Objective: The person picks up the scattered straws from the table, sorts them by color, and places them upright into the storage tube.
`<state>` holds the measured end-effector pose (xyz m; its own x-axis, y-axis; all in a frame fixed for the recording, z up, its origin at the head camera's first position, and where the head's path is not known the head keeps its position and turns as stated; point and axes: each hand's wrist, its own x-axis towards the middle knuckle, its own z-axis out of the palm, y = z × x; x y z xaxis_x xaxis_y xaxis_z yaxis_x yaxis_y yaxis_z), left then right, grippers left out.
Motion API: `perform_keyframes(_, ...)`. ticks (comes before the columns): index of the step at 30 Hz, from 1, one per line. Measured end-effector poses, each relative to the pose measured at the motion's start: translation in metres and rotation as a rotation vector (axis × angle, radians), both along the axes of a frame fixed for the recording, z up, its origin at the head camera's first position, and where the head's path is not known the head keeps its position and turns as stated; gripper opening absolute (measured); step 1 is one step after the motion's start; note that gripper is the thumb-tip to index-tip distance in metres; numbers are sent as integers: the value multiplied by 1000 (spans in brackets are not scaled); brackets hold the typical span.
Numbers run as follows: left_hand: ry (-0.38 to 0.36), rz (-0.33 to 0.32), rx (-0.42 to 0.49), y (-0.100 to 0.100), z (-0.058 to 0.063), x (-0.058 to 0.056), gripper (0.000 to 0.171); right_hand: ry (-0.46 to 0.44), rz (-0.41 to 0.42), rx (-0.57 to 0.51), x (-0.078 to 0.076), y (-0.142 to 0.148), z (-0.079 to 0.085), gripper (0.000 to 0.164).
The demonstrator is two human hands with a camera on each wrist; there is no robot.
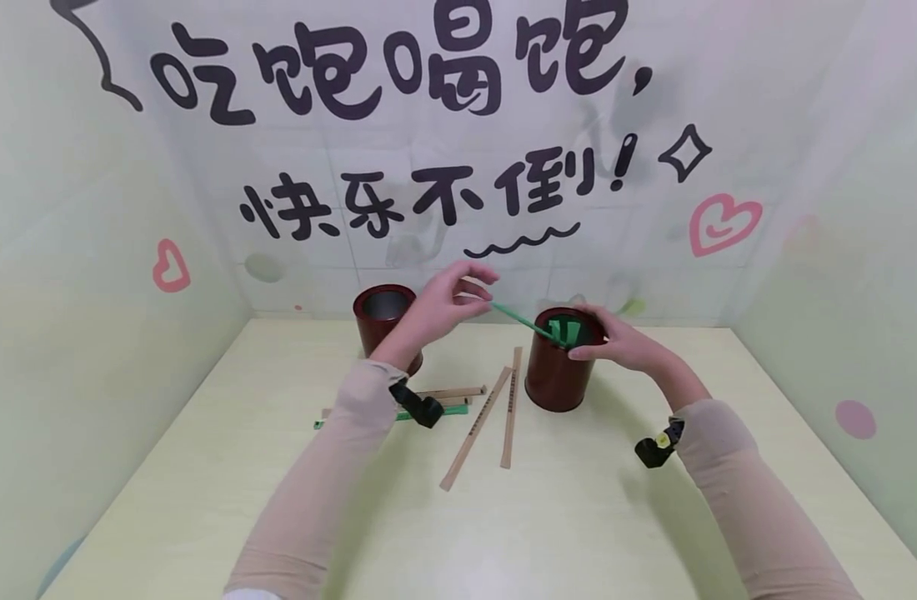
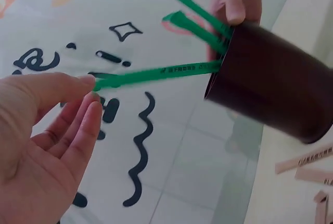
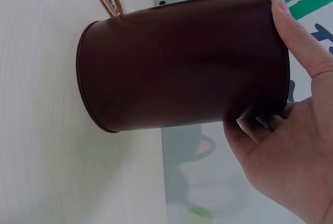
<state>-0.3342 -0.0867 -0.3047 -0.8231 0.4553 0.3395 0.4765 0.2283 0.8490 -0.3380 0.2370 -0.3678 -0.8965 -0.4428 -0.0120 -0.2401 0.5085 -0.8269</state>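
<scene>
With thumb and fingertips, my left hand pinches one end of a slim green printed packet. Its other end leans into the mouth of a dark red-brown cylindrical holder. Two more green packets stick out of that holder; their lower parts are hidden inside. My right hand grips the holder near its rim from the right, thumb on the near side and fingers behind. In the right wrist view the holder's smooth wall shows from base to rim.
A second dark red holder stands at the back left, partly behind my left hand and forearm. Two brown printed packets lie mid-table. More brown packets and a green one lie by my left wrist. A printed backdrop rises behind the table.
</scene>
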Motion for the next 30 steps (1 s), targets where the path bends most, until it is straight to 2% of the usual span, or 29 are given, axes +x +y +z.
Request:
perform_keyframes(4,-45,-46,-13,5,-7,3,39,-18,4,9,0,-2,-2,82)
perform_keyframes(8,-76,-32,-34,-9,-16,2,38,-19,2,18,0,-1,0,82)
perform_keyframes(12,-83,15,-42,-33,-25,1,38,-16,-3,18,-1,0,3,82)
perform_keyframes(16,-97,48,-29,-60,-38,5,37,-19,-1,16,0,-1,3,82)
perform_keyframes(21,-149,79,-23,-97,-52,13,36,-19,-1,11,1,-3,0,82)
perform_keyframes(26,-179,114,-64,-135,-68,23,38,-18,1,12,1,-3,1,83)
perform_keyframes(30,-207,111,-121,-160,-81,33,41,-17,-3,21,0,-2,4,83)
